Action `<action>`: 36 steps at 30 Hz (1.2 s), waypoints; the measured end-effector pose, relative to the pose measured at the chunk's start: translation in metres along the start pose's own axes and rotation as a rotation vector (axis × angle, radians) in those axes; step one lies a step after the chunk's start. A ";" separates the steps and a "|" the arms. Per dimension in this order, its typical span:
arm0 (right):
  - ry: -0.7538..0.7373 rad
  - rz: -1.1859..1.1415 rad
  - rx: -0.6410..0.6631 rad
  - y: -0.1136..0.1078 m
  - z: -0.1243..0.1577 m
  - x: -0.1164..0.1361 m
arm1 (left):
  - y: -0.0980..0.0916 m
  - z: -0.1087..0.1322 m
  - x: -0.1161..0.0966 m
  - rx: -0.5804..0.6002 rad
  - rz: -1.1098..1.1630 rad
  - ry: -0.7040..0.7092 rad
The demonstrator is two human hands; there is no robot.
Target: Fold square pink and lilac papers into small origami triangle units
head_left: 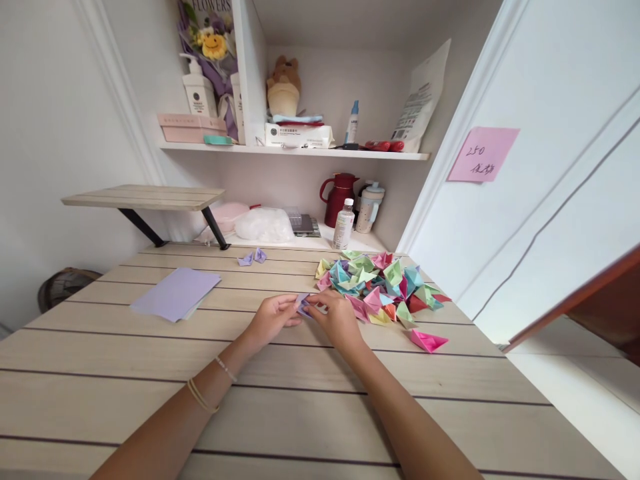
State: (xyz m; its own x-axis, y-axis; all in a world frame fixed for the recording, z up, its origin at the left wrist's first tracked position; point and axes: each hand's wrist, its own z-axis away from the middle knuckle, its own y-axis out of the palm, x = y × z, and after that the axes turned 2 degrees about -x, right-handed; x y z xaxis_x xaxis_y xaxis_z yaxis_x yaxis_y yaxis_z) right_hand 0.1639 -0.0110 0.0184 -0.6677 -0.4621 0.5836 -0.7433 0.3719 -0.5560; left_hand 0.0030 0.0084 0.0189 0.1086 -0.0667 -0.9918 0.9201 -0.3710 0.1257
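Observation:
A small folded purple paper [303, 305] is held between both hands above the middle of the table. My left hand [274, 319] pinches its left side, fingers closed. On the other side, my right hand [336, 316] grips the paper with thumb and fingertips. The fingers hide part of its folds. Just right of my right hand lies a heap of folded paper boats [373, 300] in several colours, with a bright pink boat [429, 341] in front. Two small purple folded pieces [253, 257] sit farther back. A stack of purple sheets [176, 292] lies to the left.
A raised wooden shelf [145, 197] on black brackets stands at the back left. Behind the table are a clear plastic bag [265, 225], a bottle [343, 225], a red jug [341, 200] and a light tumbler [369, 208]. A pink note [483, 155] hangs on the right.

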 end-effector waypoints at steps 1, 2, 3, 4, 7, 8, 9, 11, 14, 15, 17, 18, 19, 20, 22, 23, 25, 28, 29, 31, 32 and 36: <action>0.004 -0.007 -0.006 0.001 0.000 0.000 | 0.000 0.000 0.001 -0.001 0.004 0.006; 0.008 -0.012 -0.005 0.001 0.000 0.000 | 0.000 0.000 0.001 -0.004 0.008 0.013; 0.014 -0.016 -0.003 0.002 0.001 0.000 | 0.001 -0.001 0.002 -0.007 0.011 0.022; 0.020 -0.020 0.002 0.003 0.001 0.001 | 0.000 -0.001 0.003 -0.012 0.014 0.032; 0.044 -0.021 0.004 0.005 0.003 0.003 | 0.000 -0.003 0.006 -0.023 0.026 0.064; 0.053 -0.019 -0.003 0.005 0.003 0.004 | 0.000 -0.003 0.007 -0.027 0.031 0.070; 0.060 -0.015 -0.011 0.005 0.004 0.005 | 0.000 -0.003 0.008 -0.032 0.035 0.072; 0.061 -0.010 -0.020 0.005 0.004 0.005 | 0.000 -0.003 0.008 -0.035 0.041 0.070; 0.021 -0.017 -0.003 0.004 0.002 0.005 | 0.001 -0.002 0.008 -0.029 0.044 0.065; 0.007 -0.018 0.004 0.003 0.001 0.004 | 0.001 -0.001 0.007 -0.026 0.045 0.065; -0.006 -0.020 0.027 0.001 0.000 0.004 | 0.002 -0.001 0.006 -0.022 0.046 0.068; -0.003 -0.023 0.041 0.000 0.000 0.003 | 0.002 0.000 0.005 -0.018 0.042 0.069; 0.006 -0.031 0.056 0.000 0.000 0.003 | 0.003 0.000 0.005 -0.013 0.035 0.069; 0.022 -0.049 0.069 0.000 0.000 0.002 | 0.003 0.000 0.005 -0.005 0.025 0.066; 0.059 -0.102 0.081 0.000 0.000 0.001 | 0.002 -0.001 0.004 0.003 0.008 0.058; 0.073 -0.128 0.081 0.000 0.000 0.001 | 0.002 -0.001 0.004 0.006 0.004 0.054; 0.068 -0.156 0.091 0.000 0.000 0.000 | 0.001 -0.001 0.004 0.010 0.006 0.047; -0.006 -0.093 0.134 -0.001 -0.001 0.001 | 0.001 -0.002 0.005 0.018 0.015 0.048; -0.030 -0.053 0.146 -0.002 -0.001 0.002 | 0.001 -0.002 0.005 0.018 0.013 0.050; -0.058 0.033 0.148 -0.003 -0.001 0.002 | 0.001 -0.002 0.007 0.021 0.001 0.047; -0.064 0.073 0.142 -0.003 -0.001 0.003 | 0.002 -0.002 0.007 0.027 -0.003 0.043; -0.090 0.200 0.135 -0.002 0.000 0.001 | 0.002 -0.002 0.009 0.048 -0.013 0.040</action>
State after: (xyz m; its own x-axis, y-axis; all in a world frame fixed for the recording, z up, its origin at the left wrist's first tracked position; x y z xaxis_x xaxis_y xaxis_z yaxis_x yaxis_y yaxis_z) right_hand 0.1651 -0.0126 0.0201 -0.7904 -0.4623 0.4019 -0.5805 0.3557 -0.7325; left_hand 0.0068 0.0084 0.0106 0.1129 -0.0254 -0.9933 0.9024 -0.4157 0.1132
